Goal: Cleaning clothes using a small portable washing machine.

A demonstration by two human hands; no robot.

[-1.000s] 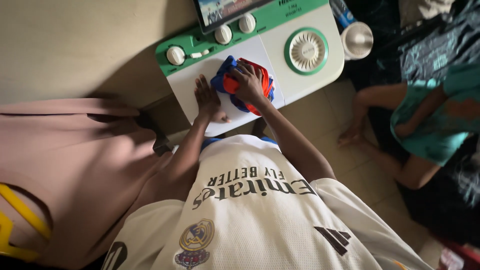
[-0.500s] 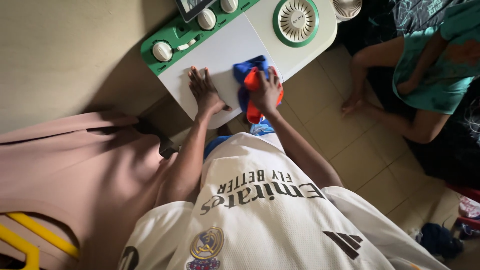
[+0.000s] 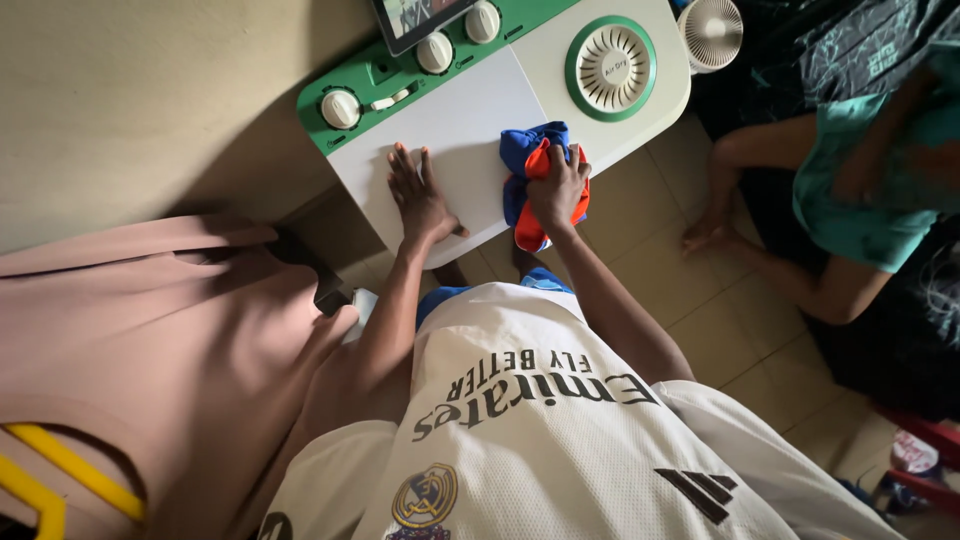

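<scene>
Wiping the washer lid (image 3: 450,130) with a bunched cloth (image 3: 527,190) under my right hand (image 3: 558,185).

My right grip is clenched on the blue-and-orange cloth at the lid's right edge, part of it hanging over the front; my left hand (image 3: 420,195) lies flat and released on the lid, bracing. Best, I judge, to press evenly and keep the cloth bunched. Both lids are down, so I cannot tell what the tubs hold.

A single head-worn camera looked steeply down over the person's chest, fairly near, onto the white washing machine lid (image 3: 460,130) and the tiled floor (image 3: 720,330) beyond.
</scene>
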